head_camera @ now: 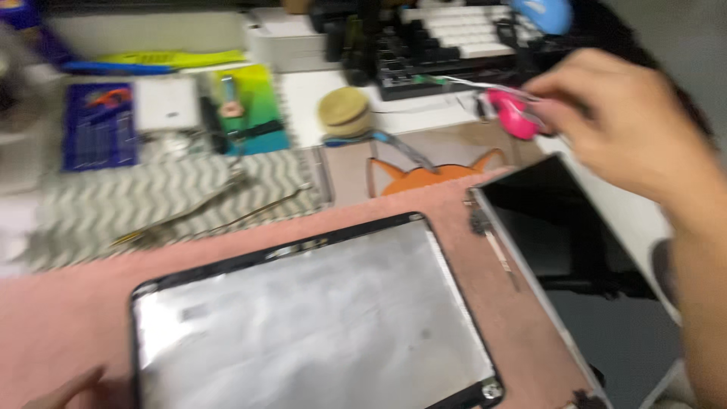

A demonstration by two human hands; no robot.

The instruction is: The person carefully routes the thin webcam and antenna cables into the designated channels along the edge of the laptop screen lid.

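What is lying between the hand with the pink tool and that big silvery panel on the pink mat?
Nothing visible blocks it. The right hand holds the pink tool up over the desk; between it and the silvery panel lies only bare pink mat. The dark screen panel sits to the side, below the hand.

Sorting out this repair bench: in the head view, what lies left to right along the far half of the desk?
Blue tool kit card → white flat box → green-yellow packaged card → round tan disc → pink-handled tool in the right hand.
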